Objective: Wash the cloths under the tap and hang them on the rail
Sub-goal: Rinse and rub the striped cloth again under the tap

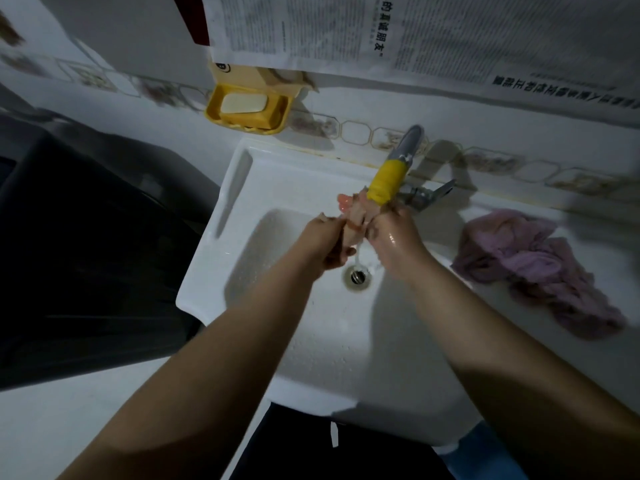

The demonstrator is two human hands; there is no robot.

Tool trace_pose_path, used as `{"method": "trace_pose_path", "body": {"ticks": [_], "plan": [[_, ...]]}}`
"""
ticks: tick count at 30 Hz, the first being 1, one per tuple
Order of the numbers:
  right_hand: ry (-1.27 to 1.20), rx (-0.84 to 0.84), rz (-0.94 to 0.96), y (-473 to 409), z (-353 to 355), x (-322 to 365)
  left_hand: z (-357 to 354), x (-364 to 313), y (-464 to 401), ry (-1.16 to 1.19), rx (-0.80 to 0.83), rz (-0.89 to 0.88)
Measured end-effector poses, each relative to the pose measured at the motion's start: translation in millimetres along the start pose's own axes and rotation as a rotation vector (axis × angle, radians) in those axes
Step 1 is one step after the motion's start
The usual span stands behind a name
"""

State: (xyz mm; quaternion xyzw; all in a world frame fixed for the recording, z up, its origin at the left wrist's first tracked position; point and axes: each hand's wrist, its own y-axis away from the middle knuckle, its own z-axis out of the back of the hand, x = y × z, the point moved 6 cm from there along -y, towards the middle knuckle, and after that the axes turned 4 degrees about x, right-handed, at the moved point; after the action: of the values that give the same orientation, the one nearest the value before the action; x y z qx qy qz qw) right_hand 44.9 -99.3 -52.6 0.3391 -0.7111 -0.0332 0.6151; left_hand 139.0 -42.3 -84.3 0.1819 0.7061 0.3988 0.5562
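A small pink cloth (356, 213) is bunched up right under the tap (391, 171), whose spout is wrapped in yellow tape. My left hand (327, 242) grips the cloth's lower left end. My right hand (394, 237) grips its right side, wet and shiny. A thin stream of water falls from the cloth to the drain (356, 276) of the white sink (242, 209). A second, mauve cloth (533, 268) lies crumpled on the sink's right ledge. No rail is in view.
A yellow soap dish (247, 110) with a white bar hangs on the tiled wall at the back left. Newspaper sheets (450, 36) cover the wall above. A dark bulky object (86, 244) stands left of the sink.
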Motion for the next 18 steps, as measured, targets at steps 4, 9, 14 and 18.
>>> {"method": "trace_pose_path", "body": {"ticks": [4,9,14,18], "plan": [[-0.054,-0.112,0.103,1,-5,-1,-10,31,4,0.127,0.073,0.126],[0.070,0.050,0.079,9,-12,-25,-17,13,9,0.596,0.240,-0.089],[0.012,-0.237,0.016,-1,7,-26,-18,21,25,0.257,0.245,-0.200],[-0.250,-0.374,-0.093,-14,14,-32,-1,17,32,-0.026,0.000,-0.305]]}}
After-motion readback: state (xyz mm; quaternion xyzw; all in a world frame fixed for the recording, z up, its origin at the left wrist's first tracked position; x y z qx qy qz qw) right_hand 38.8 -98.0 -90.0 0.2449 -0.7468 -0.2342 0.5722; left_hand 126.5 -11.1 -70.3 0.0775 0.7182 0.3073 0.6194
